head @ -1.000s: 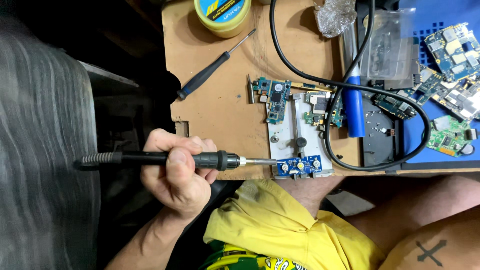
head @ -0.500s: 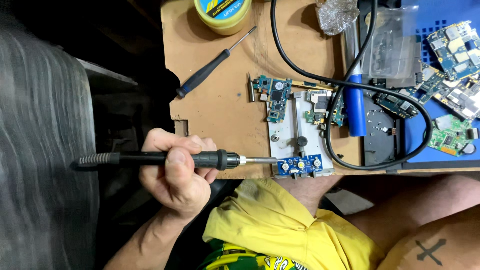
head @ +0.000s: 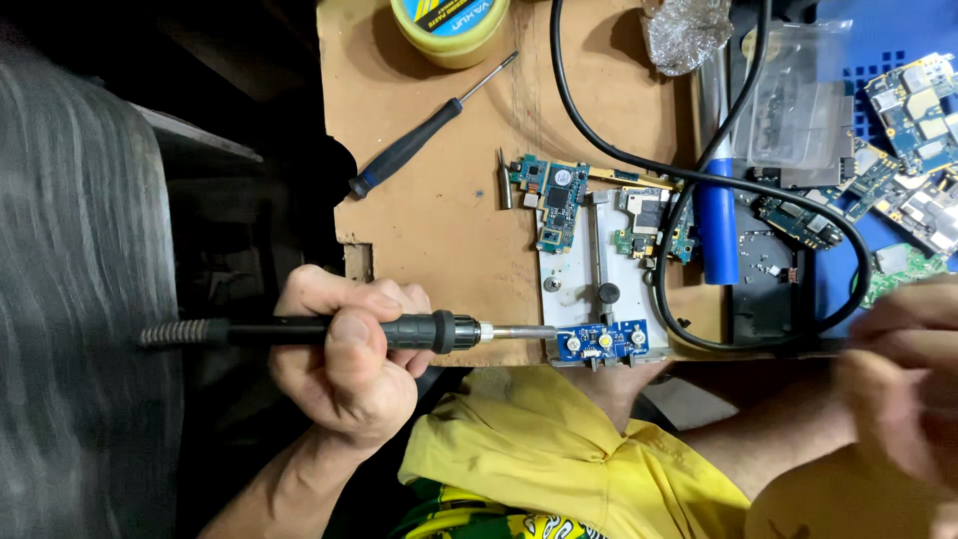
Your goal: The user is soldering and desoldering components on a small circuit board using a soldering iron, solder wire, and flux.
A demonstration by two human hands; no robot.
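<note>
Two hands are in view over a brown cardboard work surface point(head: 439, 200). The left hand point(head: 344, 364) is clenched around the black grip of a soldering iron point(head: 399, 331), held level, with its metal tip resting against the left end of a small blue circuit board point(head: 604, 341). That board sits clamped at the near edge of a pale metal board holder point(head: 579, 289), at the front edge of the work surface.

The right hand point(head: 903, 389) appears blurred at the right edge of the view, near the front corner of the bench; whether it grasps anything cannot be told.

Further circuit boards point(head: 554, 190) lie at the far end of the holder. A black-handled screwdriver point(head: 419, 135) lies diagonally on the cardboard, well apart from the holder. A round yellow tin point(head: 449, 25) stands at the far edge. A black cable point(head: 619, 150) loops across the surface and around a blue-handled tool point(head: 716, 225) lying just beside the holder. A crumpled ball of foil point(head: 684, 35) sits near the far edge. More loose boards point(head: 913, 110) rest on a blue mat point(head: 868, 25) at the right. Yellow cloth point(head: 559, 459) covers the person's lap below the bench edge.
</note>
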